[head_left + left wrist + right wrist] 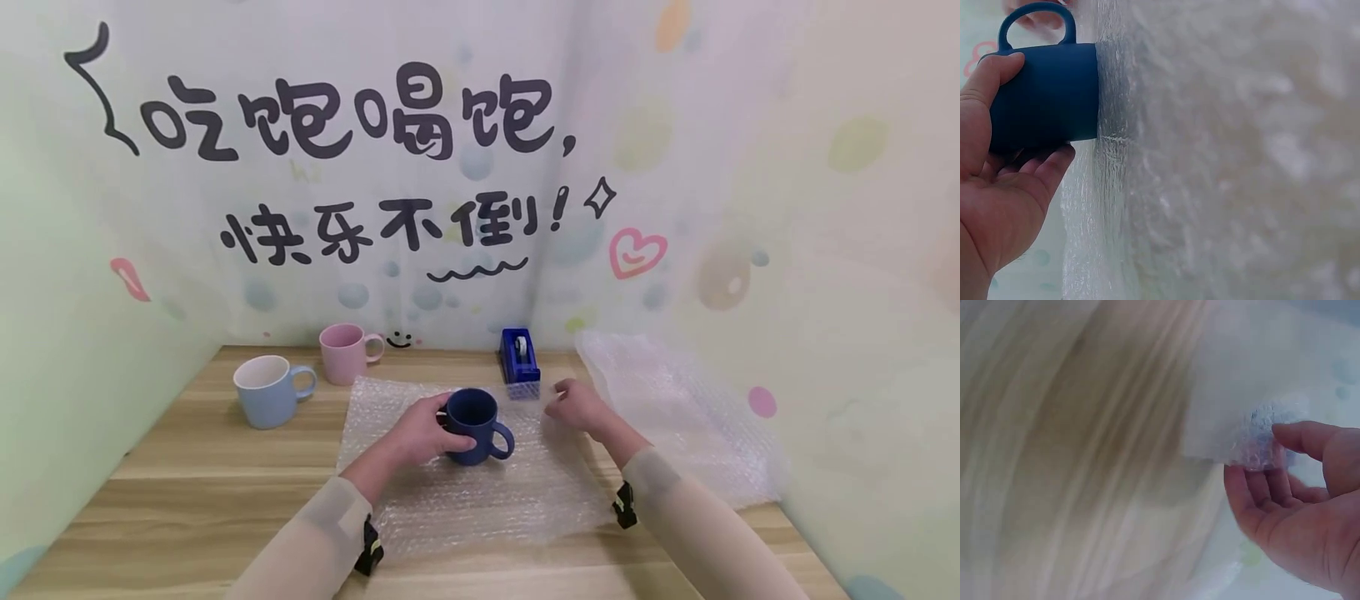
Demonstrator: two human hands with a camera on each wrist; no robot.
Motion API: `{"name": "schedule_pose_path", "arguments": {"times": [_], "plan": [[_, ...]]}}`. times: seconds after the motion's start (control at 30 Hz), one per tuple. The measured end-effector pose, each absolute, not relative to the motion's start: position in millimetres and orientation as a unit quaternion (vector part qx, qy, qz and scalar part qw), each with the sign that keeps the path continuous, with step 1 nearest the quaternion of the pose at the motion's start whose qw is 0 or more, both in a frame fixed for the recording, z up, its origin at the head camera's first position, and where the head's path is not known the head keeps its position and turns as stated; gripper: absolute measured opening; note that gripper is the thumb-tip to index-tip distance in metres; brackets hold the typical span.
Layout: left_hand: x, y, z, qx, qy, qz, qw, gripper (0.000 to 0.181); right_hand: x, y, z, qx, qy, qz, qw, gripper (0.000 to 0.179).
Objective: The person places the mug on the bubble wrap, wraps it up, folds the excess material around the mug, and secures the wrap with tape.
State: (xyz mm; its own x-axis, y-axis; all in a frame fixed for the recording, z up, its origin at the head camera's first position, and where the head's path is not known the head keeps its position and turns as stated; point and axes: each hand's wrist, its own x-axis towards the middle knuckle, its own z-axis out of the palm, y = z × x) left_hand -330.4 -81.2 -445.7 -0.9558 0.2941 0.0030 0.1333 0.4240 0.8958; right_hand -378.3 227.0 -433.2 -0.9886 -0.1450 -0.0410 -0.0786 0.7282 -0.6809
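Observation:
A dark blue mug [471,429] stands upright on a sheet of bubble wrap [517,500], its handle to the right. My left hand [422,432] grips the mug from the left. In the left wrist view the thumb lies along the side of the mug [1047,94] and the fingers curl beneath it in that picture. At the far right corner of the sheet is my right hand [583,408]. The right wrist view shows this hand [1297,500] pinching the bubble wrap [1216,425] between thumb and fingers, the corner lifted off the table.
A light blue mug [268,402] and a pink mug [343,357] stand at the back left of the wooden table [187,500]. Behind the sheet sits a blue tape dispenser [519,354]. More bubble wrap [675,425] lies at the right against the wall.

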Motion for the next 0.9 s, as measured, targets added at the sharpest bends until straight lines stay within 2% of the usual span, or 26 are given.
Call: {"name": "schedule_pose_path", "arguments": {"times": [0.13, 0.23, 0.6, 0.9], "plan": [[-332.2, -80.8, -444.6, 0.121, 0.839, 0.524, 0.082, 0.075, -376.2, 221.9, -424.0, -0.084, 0.899, -0.427, 0.041, 0.028], [-333.2, -80.7, -444.6, 0.118, 0.841, 0.521, 0.086, 0.074, -372.0, 214.4, -413.3, -0.101, 0.888, -0.447, 0.043, 0.021], [-331.1, -81.1, -447.1, 0.122, 0.842, 0.518, 0.082, 0.073, -353.0, 175.7, -386.7, -0.14, 0.91, -0.39, 0.005, 0.019], [-330.4, -80.4, -444.9, 0.126, 0.84, 0.521, 0.084, 0.073, -337.9, 153.1, -383.7, -0.277, 0.919, -0.28, -0.027, 0.018]]}}
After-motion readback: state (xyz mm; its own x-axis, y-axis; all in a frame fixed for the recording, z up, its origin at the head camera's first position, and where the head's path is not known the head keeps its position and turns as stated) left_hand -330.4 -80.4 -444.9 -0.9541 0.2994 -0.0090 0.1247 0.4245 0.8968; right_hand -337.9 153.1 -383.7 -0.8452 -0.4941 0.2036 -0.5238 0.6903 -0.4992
